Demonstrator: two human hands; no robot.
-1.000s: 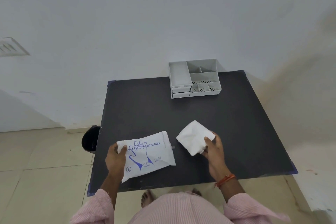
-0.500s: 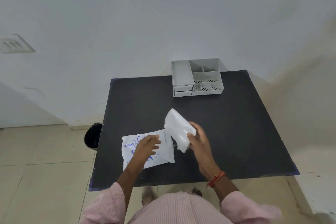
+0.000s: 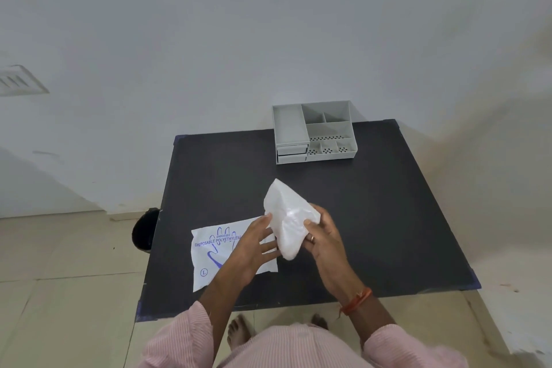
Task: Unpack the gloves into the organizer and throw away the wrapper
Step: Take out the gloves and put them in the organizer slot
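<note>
A folded stack of clear white gloves (image 3: 287, 218) is held up above the black table (image 3: 373, 218), near its front middle. My right hand (image 3: 324, 240) grips the stack from the right, thumb on top. My left hand (image 3: 252, 243) touches the stack's left edge with spread fingers and hovers over the wrapper. The white wrapper (image 3: 218, 251) with blue glove print lies flat on the table's front left. The grey organizer (image 3: 313, 131) with several compartments stands at the table's far edge, apart from both hands.
A black bin (image 3: 145, 230) stands on the tiled floor just left of the table. A white wall rises right behind the table. My bare feet show under the table's front edge.
My left hand let go of the wrapper's corner and moved right across it to the gloves. My right hand lifted the gloves off the table and turned them more upright.
</note>
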